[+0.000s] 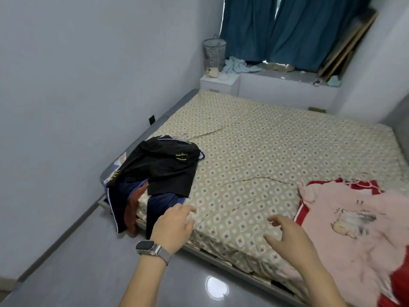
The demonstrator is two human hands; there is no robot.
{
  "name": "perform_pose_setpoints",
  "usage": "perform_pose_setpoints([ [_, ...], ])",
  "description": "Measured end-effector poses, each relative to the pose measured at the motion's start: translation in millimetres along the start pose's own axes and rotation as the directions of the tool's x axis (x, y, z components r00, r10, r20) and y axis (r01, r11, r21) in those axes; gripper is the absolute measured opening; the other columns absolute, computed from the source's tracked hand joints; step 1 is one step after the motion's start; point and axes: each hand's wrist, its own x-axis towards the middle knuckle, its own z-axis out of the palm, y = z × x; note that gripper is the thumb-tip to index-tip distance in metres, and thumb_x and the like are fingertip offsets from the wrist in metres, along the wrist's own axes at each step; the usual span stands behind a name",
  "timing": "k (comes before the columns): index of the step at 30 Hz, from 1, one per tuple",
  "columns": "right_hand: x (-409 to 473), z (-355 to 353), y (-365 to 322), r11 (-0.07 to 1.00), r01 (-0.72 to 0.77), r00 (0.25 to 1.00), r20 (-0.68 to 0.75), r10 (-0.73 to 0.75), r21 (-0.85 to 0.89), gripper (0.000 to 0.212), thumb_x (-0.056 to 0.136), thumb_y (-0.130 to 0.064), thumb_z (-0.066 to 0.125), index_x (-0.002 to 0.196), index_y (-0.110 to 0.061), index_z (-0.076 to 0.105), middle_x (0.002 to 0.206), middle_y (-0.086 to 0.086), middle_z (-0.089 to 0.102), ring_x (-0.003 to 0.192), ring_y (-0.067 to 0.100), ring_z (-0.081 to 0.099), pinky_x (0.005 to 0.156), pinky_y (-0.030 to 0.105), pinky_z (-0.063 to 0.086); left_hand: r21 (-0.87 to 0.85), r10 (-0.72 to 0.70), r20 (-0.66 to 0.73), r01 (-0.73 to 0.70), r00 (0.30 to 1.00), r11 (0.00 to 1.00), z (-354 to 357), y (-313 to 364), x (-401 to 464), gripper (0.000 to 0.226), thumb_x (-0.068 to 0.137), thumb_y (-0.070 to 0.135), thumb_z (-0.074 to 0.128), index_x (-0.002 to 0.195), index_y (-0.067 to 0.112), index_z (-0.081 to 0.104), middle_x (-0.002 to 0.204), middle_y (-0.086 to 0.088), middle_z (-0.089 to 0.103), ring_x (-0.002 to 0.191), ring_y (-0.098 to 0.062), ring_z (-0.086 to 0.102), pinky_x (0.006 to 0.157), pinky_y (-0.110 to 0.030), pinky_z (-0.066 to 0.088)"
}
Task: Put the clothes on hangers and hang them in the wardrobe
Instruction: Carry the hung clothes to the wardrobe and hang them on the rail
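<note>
Both hands reach out over the near edge of the bed [254, 156], empty. Left hand [172, 227], at about 6 o'clock in view, has fingers loosely spread and relaxed, tips just over the patterned sheet; a grey-strapped watch [152, 249] sits on its wrist. Right hand [290, 235], toward 5 o'clock, has fingers spread and slightly bent, gripping nothing (whether either hand actually touches the sheet, cannot tell).

Clothes lie in two heaps. At 9 o'clock from the hands, on the bed's left corner: a black garment [163, 165] with small yellow lettering, too small to read, on top of dark navy clothes [119, 202] with a white stripe and a rust-coloured piece, all spilling over the bed edge toward the floor. Thin hanger hooks seem to poke out behind this heap, hard to make out. At 3 o'clock: a pink garment [345, 220] with a blurred printed figure, lying over red cloth [303, 209]; both are cut off by the right and bottom frame edges.

Far end, 12 o'clock: teal curtains [292, 29], a mesh basket [214, 53], a cluttered window ledge.
</note>
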Motion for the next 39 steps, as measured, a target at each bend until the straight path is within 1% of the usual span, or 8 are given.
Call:
perform_pose_setpoints([
  [4,-4.5,1.3,14.2,0.993,-0.110,0.993,-0.039,0.111,0.033,0.044,0.081,-0.033,0.072,0.122,-0.029,0.057,0.111,-0.012,0.059,0.093,0.004,0.051,0.077,0.023,0.039,-0.004,0.102,0.076,-0.102,0.992,0.995,6.1,9.2,35.7,0.033,0.095,0.034,0.046,0.128,0.033,0.047,0.120,0.009,0.051,0.111,-0.012,0.050,0.086,-0.030,0.046],
  [9,-17.6,0.6,38.8,0.963,-0.250,0.961,-0.093,0.259,0.098,0.041,0.081,-0.032,0.072,0.120,-0.029,0.059,0.113,-0.009,0.062,0.097,0.010,0.056,0.083,0.027,0.047,-0.019,0.262,0.139,-0.262,0.955,0.965,25.6,36.8,68.1,0.034,0.096,0.032,0.046,0.130,0.031,0.047,0.121,0.009,0.052,0.112,-0.010,0.050,0.088,-0.026,0.044],
  [16,-60.2,-21.2,89.3,0.871,-0.460,0.848,-0.204,0.489,0.172,0.040,0.080,-0.028,0.072,0.118,-0.028,0.059,0.112,-0.008,0.062,0.098,0.009,0.054,0.082,0.029,0.047,-0.022,0.454,0.279,-0.467,0.846,0.884,62.6,102.2,106.6,0.034,0.096,0.033,0.046,0.130,0.032,0.047,0.120,0.007,0.053,0.110,-0.012,0.051,0.086,-0.031,0.047],
  [20,-90.2,-32.1,124.5,0.797,-0.557,0.773,-0.205,0.600,0.233,0.041,0.078,-0.030,0.075,0.116,-0.027,0.060,0.109,-0.009,0.061,0.095,0.011,0.057,0.076,0.029,0.048,-0.039,0.541,0.335,-0.562,0.772,0.826,87.7,151.5,111.3,0.034,0.096,0.034,0.045,0.130,0.032,0.047,0.122,0.008,0.052,0.110,-0.012,0.052,0.085,-0.029,0.047],
  [27,-106.4,-69.5,202.5,0.780,-0.596,0.749,-0.220,0.626,0.192,0.041,0.078,-0.026,0.073,0.118,-0.022,0.062,0.110,-0.004,0.063,0.096,0.012,0.060,0.079,0.031,0.050,-0.073,0.603,0.370,-0.625,0.707,0.777,138.7,249.9,115.4,0.034,0.096,0.033,0.046,0.129,0.032,0.048,0.121,0.007,0.053,0.108,-0.012,0.053,0.085,-0.029,0.047],
  [31,-107.6,-100.2,247.9,0.786,-0.595,0.761,-0.198,0.618,0.168,0.045,0.078,-0.027,0.071,0.122,-0.026,0.060,0.117,-0.006,0.062,0.104,0.014,0.059,0.085,0.029,0.049,-0.071,0.603,0.379,-0.627,0.702,0.776,163.4,306.0,115.7,0.034,0.095,0.032,0.046,0.130,0.030,0.048,0.120,0.006,0.054,0.107,-0.012,0.053,0.083,-0.027,0.047],
  [35,-110.2,-125.4,290.6,0.804,-0.580,0.782,-0.189,0.594,0.129,0.044,0.081,-0.033,0.069,0.124,-0.029,0.057,0.116,-0.010,0.061,0.102,0.010,0.058,0.079,0.026,0.047,-0.084,0.601,0.380,-0.620,0.703,0.780,186.7,351.7,119.0,0.036,0.095,0.031,0.047,0.131,0.029,0.047,0.120,0.006,0.053,0.110,-0.011,0.052,0.084,-0.026,0.046],
  [39,-106.9,-144.8,320.8,0.800,-0.582,0.778,-0.185,0.601,0.149,0.045,0.079,-0.032,0.067,0.123,-0.030,0.057,0.116,-0.009,0.061,0.108,0.010,0.057,0.085,0.030,0.050,-0.080,0.596,0.383,-0.617,0.706,0.783,204.3,380.9,127.1,0.037,0.094,0.030,0.048,0.132,0.029,0.047,0.122,0.006,0.053,0.114,-0.013,0.052,0.088,-0.028,0.046],
])
